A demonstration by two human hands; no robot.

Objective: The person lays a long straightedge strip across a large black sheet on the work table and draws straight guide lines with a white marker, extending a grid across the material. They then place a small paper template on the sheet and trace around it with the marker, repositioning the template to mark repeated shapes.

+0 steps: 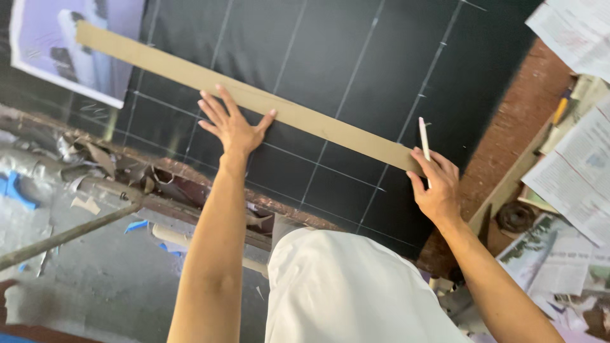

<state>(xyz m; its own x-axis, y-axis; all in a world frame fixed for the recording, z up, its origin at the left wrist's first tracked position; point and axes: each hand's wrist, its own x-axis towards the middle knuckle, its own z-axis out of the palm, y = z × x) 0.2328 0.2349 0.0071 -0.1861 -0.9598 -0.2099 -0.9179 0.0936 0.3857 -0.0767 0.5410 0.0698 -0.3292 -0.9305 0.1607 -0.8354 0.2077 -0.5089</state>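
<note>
The left hand (230, 126) lies flat with fingers spread on the long cardboard strip (254, 98), pinning it as a straightedge across the black sheet (356, 70), while the right hand (435, 184), closed around a white pencil (424, 141), steadies the strip's end.

Pale purple-white rectangular poster (76, 44) top left; printed newspaper sheets (575, 171) at right.

Left hand (230, 124) lies flat, fingers spread, on long cardboard strip (241, 95) across black sheet (356, 63); right hand (435, 184) grips white marking stick (424, 140) at strip's end.
</note>
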